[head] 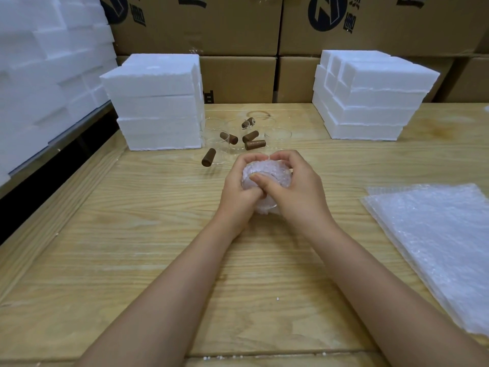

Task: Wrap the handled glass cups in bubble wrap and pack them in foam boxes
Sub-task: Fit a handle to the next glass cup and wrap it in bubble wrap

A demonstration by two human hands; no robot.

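- Wood in a pale grain makes up the desk, with a raised wooden lip running along its left side.
- Both hands meet over the middle of the desk, closed round a bubble-wrapped bundle. The wrap hides the glass inside.
- I cannot tell whether the bundle rests on the wood or is held just off it.
- The left hand curls round the bundle's left side, fingers bent over the top.
- The right hand cups the right side, its thumb pressing across the front of the wrap. The fingertips of the two hands nearly meet at the far top.
- Just beyond the hands stands a cluster of bare glass cups with brown handles. The nearest handle points toward the left hand but stays apart from it.
- The left stack of foam boxes sits at the far left, its right face just beside the cups.
- The right stack of foam boxes stands well apart from the cups, with a strip of bare wood between them.
- Sheets of bubble wrap lie flat on the right. Their left edge is near the right forearm without touching it, and their right edge runs out of view.
- A broad stretch of wood shows under and between the forearms, dotted with a few white foam crumbs.
- Cardboard cartons form a wall behind the far edge.
- More foam blocks pile up beyond the lip on the left.
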